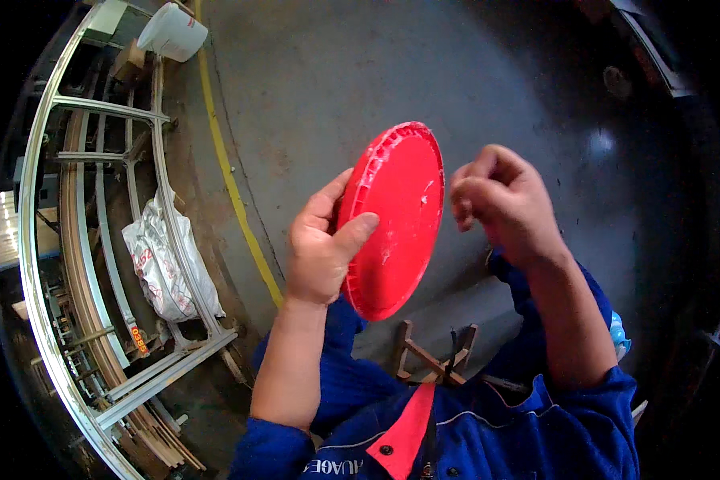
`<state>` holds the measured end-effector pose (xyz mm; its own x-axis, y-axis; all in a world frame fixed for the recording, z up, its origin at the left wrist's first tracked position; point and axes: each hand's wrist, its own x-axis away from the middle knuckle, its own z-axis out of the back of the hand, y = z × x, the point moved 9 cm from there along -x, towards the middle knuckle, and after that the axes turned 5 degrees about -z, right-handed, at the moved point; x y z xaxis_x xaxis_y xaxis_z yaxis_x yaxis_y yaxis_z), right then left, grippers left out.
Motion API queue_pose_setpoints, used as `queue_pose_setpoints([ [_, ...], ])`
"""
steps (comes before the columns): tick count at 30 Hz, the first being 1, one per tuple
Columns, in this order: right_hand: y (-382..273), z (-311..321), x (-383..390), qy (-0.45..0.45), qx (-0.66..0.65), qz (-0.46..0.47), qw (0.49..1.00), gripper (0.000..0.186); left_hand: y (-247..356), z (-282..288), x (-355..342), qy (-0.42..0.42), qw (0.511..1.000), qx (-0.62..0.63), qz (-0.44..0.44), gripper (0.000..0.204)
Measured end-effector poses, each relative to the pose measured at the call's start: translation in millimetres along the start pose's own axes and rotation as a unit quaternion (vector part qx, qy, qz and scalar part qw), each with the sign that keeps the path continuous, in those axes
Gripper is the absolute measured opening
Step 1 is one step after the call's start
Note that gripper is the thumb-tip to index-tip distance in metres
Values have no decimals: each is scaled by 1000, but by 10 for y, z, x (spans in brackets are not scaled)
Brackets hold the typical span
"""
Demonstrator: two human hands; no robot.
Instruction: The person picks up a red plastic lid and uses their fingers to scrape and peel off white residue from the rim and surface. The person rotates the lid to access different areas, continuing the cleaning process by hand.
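Observation:
My left hand grips a round red plastic bucket lid by its left edge, thumb on the face and fingers behind. The lid is tilted nearly on edge in front of me, with whitish smears on its ribbed rim and a few on its face. Just to the right of the lid, apart from it, my right hand is raised with its fingers curled in toward the thumb. Whether anything small sits between those fingers is hidden.
On the left stands a metal frame rack holding long bars and a white sack. A white bucket is at its far end. A yellow line runs along the grey floor. Below my hands is a small wooden stand.

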<state>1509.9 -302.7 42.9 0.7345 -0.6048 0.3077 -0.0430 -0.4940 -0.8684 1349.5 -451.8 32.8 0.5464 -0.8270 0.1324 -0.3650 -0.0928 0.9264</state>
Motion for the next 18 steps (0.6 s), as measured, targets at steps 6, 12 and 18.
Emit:
queue_pose_setpoints([
  [6, 260, -130, 33, -9, 81, -70, 994, 14, 211, -397, 98, -45, 887, -432, -155, 67],
  [12, 407, -164, 64, 31, 144, -54, 988, 22, 325, -576, 205, -35, 712, -614, -339, 71],
  [18, 334, -199, 29, 60, 198, -17, 978, 25, 318, -683, 276, -35, 643, -666, -376, 59],
])
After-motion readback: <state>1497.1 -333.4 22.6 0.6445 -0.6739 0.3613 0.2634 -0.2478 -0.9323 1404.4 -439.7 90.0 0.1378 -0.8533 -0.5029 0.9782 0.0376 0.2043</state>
